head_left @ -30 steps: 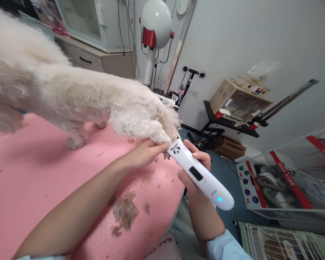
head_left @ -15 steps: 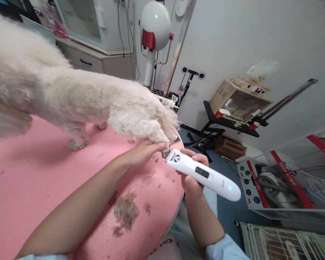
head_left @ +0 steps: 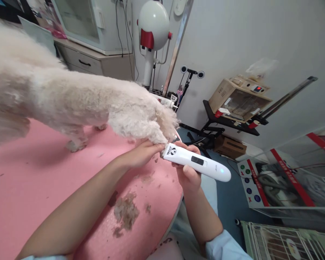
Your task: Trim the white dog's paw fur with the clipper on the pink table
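A cream-white dog point(head_left: 92, 95) stands on a pink grooming table point(head_left: 24, 195), its hind end toward me and its head out of view. My left hand point(head_left: 142, 153) is closed around the lower part of a hind leg point(head_left: 155, 133), thumb on top; some of its fingers are hidden behind the leg. White pet clippers point(head_left: 196, 162) with a blue light are gripped in my right hand point(head_left: 188, 173). Their blade end lies against the dog's lower leg, beside my left thumb, and covers the paw. Clumps of cut fur point(head_left: 126, 213) lie on the table below my left forearm.
A white and red dryer point(head_left: 154, 27) on a stand rises behind the dog. Against the right wall, a wooden box point(head_left: 239, 99) sits on a black stand point(head_left: 224, 122). Clear-walled pens with red strips point(head_left: 280, 173) and a wire cage point(head_left: 284, 242) occupy the lower right.
The clippers and my right hand have shifted up and slightly left, and the clippers now lie more level. The blade end has come over the paw. My left hand keeps its hold.
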`<state>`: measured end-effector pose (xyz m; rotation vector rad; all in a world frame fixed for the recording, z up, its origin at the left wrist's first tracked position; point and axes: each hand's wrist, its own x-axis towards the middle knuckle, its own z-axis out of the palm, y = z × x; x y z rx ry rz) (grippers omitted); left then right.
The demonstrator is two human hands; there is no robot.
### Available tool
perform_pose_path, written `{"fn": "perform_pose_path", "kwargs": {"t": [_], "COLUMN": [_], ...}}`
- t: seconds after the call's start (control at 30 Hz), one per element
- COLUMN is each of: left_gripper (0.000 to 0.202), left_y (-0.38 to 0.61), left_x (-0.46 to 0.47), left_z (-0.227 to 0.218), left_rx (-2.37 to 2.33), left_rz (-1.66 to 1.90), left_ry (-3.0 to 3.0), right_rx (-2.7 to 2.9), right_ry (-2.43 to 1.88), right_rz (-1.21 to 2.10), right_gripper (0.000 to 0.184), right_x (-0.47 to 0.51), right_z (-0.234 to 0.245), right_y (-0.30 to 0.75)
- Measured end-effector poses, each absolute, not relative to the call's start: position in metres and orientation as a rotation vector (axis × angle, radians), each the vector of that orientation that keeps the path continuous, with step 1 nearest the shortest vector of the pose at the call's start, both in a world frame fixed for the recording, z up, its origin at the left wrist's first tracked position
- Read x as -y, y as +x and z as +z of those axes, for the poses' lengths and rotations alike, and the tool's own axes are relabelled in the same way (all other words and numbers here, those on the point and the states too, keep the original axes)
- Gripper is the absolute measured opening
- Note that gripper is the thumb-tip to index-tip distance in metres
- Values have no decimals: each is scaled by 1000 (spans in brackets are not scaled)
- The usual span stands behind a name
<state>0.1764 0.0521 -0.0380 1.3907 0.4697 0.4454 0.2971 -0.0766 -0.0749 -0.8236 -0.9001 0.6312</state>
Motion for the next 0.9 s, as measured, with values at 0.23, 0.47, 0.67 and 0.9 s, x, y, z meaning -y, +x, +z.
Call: {"fn": "perform_pose_path", "kwargs": {"t": [0.23, 0.47, 0.67, 0.9], "left_gripper": [25, 14, 13, 19], "left_y": [178, 185, 180, 180], "left_x": [-58, -55, -56, -48], "left_z": [-50, -54, -52, -48], "left_rx": [-402, -387, -381, -324], "left_rz": [388, 468, 531, 429], "left_ry": [1384, 1190, 1227, 1052], "right_rx": [1005, 1093, 815, 761], "right_ry": [-827, -686, -670, -581], "right_rz": [665, 691, 1132, 1264], "right_gripper": [51, 42, 37, 38], "right_x": [74, 72, 66, 43], "right_z": [-80, -85, -88, -83], "right_y": [303, 300, 304, 292]}}
